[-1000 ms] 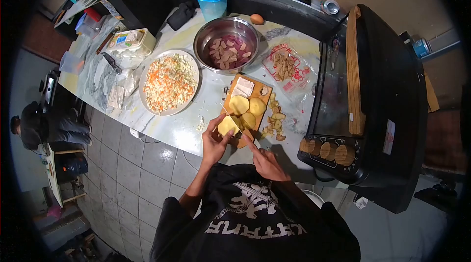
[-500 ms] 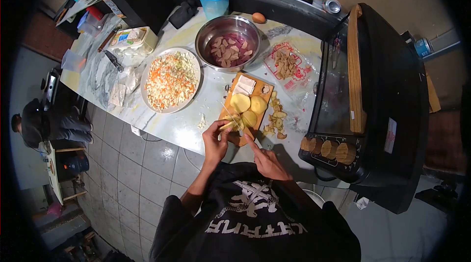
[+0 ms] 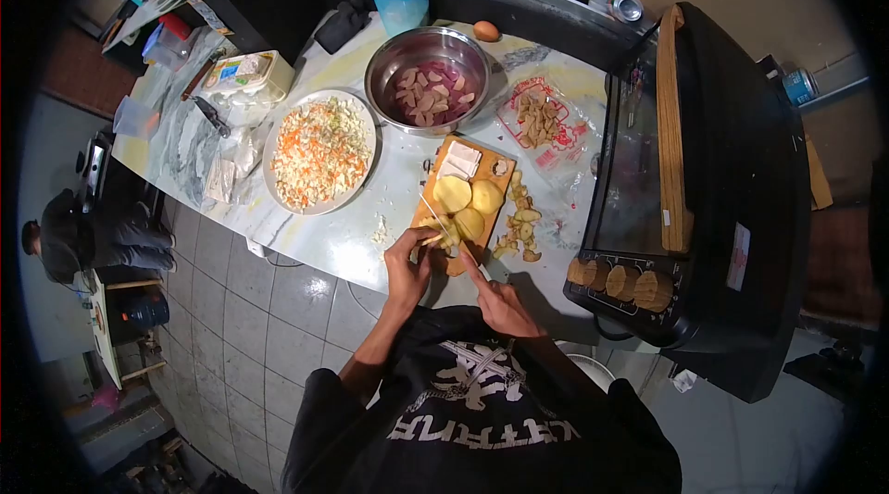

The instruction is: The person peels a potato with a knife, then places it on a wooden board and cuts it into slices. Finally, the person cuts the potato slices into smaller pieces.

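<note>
The right hand [image 3: 506, 307] holds a knife [image 3: 434, 213] over the cutting board [image 3: 450, 265].

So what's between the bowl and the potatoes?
Some pale slices lie between the bowl and the potatoes, on the end of the board nearest the bowl. The head view shows it.

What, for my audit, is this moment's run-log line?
left hand: holding potato piece | right hand: gripping knife | cutting board: more potatoes | peelings: beside board

Knife handle [image 3: 464, 256] mostly hidden in right grip [image 3: 505, 306].
</note>
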Tool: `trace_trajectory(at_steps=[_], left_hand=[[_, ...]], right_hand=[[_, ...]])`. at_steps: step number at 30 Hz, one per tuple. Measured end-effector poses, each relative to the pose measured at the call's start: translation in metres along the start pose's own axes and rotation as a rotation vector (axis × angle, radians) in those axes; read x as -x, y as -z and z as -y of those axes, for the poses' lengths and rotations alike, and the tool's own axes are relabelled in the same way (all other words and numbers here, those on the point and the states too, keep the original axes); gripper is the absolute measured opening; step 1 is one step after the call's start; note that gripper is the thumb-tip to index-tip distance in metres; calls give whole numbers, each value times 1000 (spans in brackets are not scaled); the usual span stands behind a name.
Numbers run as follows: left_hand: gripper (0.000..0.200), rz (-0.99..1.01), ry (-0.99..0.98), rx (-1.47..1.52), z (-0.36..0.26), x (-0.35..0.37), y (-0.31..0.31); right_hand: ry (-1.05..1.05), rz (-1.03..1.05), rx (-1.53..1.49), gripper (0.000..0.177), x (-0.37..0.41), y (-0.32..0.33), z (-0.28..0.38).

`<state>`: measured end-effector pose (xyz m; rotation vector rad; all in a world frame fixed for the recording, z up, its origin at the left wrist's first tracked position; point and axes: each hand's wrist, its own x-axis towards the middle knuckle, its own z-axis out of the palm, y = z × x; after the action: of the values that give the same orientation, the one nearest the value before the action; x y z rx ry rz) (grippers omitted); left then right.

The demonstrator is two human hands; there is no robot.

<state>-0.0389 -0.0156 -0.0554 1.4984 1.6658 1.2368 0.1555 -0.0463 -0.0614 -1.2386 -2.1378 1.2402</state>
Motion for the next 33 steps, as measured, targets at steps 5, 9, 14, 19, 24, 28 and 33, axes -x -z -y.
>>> trace_trajectory(at_steps=[5, 9, 14, 19, 24, 28, 33], left_hand=[[26, 0, -4, 6, -2, 1, 0], [27, -5, -12, -1, 5, 2, -1], [27, -22, 10, 14, 5, 0, -3], [27, -15, 5, -23, 3, -1, -3], [25, -16, -1, -31, 2, -1, -3], [22, -24, 37, -22, 1, -3, -2], [19, -28, 96, 22, 4, -2, -3]], right_hand=[[17, 0, 53, 81, 4, -6, -9], [52, -31, 30, 85, 2, -6, -9], [69, -59, -24, 83, -1, -7, -10], [33, -48, -24, 82, -2, 2, 3], [-66, 44, -27, 79, -1, 4, 1], [-52, 32, 44, 79, 0, 3, 1], [-30, 19, -36, 79, -2, -1, -3]])
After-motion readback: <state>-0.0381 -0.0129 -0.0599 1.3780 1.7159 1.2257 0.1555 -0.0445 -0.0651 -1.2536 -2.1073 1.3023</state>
